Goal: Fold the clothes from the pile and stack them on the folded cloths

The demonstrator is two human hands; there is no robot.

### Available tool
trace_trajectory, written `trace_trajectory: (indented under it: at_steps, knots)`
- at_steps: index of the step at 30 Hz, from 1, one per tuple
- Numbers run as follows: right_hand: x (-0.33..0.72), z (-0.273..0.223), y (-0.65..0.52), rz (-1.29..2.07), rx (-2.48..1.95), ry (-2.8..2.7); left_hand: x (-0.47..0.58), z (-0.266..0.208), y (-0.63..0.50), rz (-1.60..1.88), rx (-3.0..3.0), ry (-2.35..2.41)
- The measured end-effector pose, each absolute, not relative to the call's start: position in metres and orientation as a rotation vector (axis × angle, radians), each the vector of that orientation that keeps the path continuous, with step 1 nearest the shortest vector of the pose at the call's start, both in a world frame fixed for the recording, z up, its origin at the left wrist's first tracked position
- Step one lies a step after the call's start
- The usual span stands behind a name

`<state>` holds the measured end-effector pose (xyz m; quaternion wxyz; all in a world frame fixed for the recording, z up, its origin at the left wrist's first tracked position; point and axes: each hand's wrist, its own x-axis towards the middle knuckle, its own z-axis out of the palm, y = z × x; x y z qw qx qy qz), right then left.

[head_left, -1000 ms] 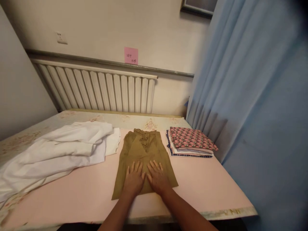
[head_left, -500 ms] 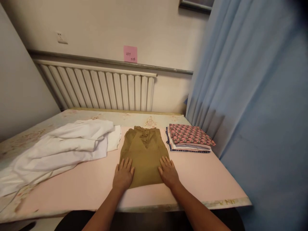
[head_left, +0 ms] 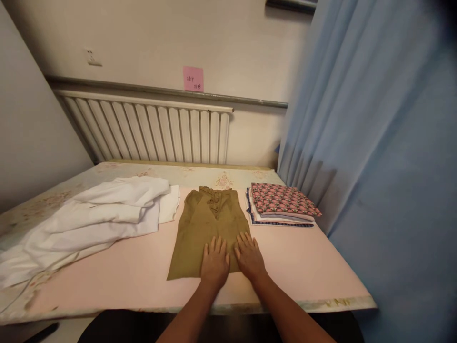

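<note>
An olive-green folded shirt (head_left: 200, 233) with a laced neckline lies flat on the pink surface in front of me. Its neck end points away, toward the wall. My left hand (head_left: 215, 261) rests flat on the lower middle of the shirt, fingers stretched out. Beside it, my right hand (head_left: 250, 256) lies flat at the shirt's lower right edge, its fingers also extended. Neither hand grips the cloth. Parts of the shirt's near hem are hidden under both hands.
White crumpled cloth (head_left: 107, 209) lies at the left. A stack of folded fabrics, topped by a red patterned cloth (head_left: 282, 199), sits to the right. A pink board (head_left: 300, 271) covers the table. Behind are a radiator (head_left: 160, 128) and, at right, a blue curtain (head_left: 357, 143).
My left hand has slid right from the shirt's left edge to its lower middle, uncovering the lower left corner. My right hand has stayed almost in place.
</note>
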<state>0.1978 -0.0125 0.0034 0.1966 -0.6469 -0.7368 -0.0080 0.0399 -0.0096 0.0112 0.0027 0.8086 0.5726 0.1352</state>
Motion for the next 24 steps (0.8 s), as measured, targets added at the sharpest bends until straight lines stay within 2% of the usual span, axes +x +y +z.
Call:
trace_trajectory:
  at_steps: [18, 24]
  knots:
    - [0.199, -0.001, -0.013, 0.014, -1.808, -2.036, -0.061, 0.015, -0.001, 0.348, 2.429, 2.008]
    - [0.183, 0.019, -0.012, -0.018, -1.830, -1.982, -0.073, 0.016, -0.004, 0.385, 2.462, 1.985]
